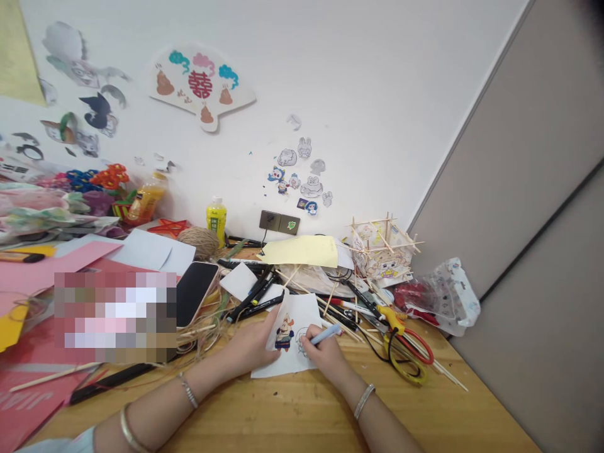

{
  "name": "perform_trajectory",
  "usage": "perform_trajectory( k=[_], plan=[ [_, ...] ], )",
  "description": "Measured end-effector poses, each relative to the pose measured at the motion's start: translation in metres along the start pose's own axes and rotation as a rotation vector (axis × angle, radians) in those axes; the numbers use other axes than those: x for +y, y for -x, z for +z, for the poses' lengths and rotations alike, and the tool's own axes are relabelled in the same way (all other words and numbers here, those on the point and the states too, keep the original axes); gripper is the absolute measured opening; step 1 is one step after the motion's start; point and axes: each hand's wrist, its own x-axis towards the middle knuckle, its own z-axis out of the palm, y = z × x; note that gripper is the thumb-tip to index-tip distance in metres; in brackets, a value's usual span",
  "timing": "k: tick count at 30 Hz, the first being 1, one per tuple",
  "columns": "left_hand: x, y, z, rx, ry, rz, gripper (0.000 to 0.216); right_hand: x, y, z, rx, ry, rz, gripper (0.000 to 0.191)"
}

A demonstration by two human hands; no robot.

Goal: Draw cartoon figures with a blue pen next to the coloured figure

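Observation:
A white sheet of paper (299, 314) with small cartoon figures drawn on it lies on the wooden table (292, 415). My left hand (252, 346) rests flat on the sheet's left edge, fingers stretched out, pinning it down. My right hand (325, 355) is closed round a light blue pen (325, 334), whose tip touches the paper beside a pencilled figure. A coloured figure sits just left of the pen tip. Both wrists wear bracelets.
Several black markers (255, 296) lie behind the sheet beside a phone (195, 290). Yellow and red scissors (406, 349) and thin wooden sticks lie right. A stick-and-paper lantern (384, 251), yellow paper (302, 251), twine ball (198, 242), bottles and pink card (42, 270) crowd the back and left.

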Motion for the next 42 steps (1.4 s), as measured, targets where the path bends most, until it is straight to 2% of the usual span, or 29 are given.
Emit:
perform_trajectory(
  k=[42],
  plan=[
    [-0.0046, -0.0021, 0.0056, 0.02, -0.035, 0.03, 0.086, 0.0029, 0.0004, 0.0007, 0.0, -0.007, 0.027, 0.024]
  ],
)
